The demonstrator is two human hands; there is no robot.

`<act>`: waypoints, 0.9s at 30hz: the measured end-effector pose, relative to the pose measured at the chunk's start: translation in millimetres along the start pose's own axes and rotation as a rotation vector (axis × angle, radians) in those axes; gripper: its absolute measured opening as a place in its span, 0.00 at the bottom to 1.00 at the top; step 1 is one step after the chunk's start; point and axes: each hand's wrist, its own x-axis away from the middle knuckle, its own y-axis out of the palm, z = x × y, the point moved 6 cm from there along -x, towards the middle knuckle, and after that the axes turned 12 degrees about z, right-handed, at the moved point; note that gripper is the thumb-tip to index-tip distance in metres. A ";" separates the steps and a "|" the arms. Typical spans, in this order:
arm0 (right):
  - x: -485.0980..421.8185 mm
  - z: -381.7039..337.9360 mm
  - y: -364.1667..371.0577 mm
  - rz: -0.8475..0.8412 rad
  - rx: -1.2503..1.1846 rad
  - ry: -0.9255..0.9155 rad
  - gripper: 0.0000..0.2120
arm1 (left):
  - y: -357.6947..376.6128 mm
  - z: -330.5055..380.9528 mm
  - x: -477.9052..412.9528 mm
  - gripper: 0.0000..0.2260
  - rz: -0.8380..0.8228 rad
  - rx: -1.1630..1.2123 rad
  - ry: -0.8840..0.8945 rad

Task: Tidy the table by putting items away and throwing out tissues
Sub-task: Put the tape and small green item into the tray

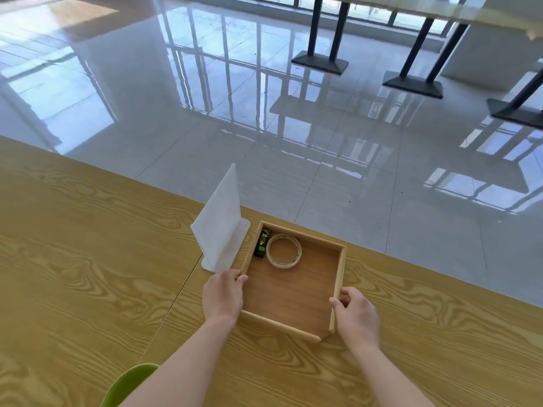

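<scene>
A square wooden tray (342, 265) lies on the wooden table near its far edge. Inside it, at the far left corner, lie a roll of clear tape (283, 251) and a small black and green lighter (262, 242). My left hand (223, 295) grips the tray's near left corner. My right hand (354, 314) grips its right wall close to the near corner. A white tissue (219, 227) stands upright in a white holder (244, 227), just left of the tray and touching my left hand's fingers.
The wooden table (88, 274) has a seam running from the holder toward me. A green chair back (129, 383) shows at the bottom edge. Beyond the table's far edge is a glossy tiled floor with black table bases (320, 63) at the far right.
</scene>
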 end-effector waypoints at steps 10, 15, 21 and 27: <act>-2.6 -16.2 10.5 0.007 0.006 -0.011 0.16 | -2.0 -10.2 -11.2 0.13 -0.004 -0.016 -0.072; -1.1 -20.5 13.9 0.012 0.002 -0.001 0.16 | -2.5 -11.6 -18.2 0.15 -0.017 -0.004 -0.108; 2.3 -24.8 15.9 0.021 0.001 0.013 0.17 | -4.7 -15.4 -21.4 0.10 -0.010 -0.018 -0.119; 6.1 -27.8 15.6 0.020 0.014 0.022 0.18 | -5.7 -18.4 -23.5 0.10 -0.004 -0.019 -0.116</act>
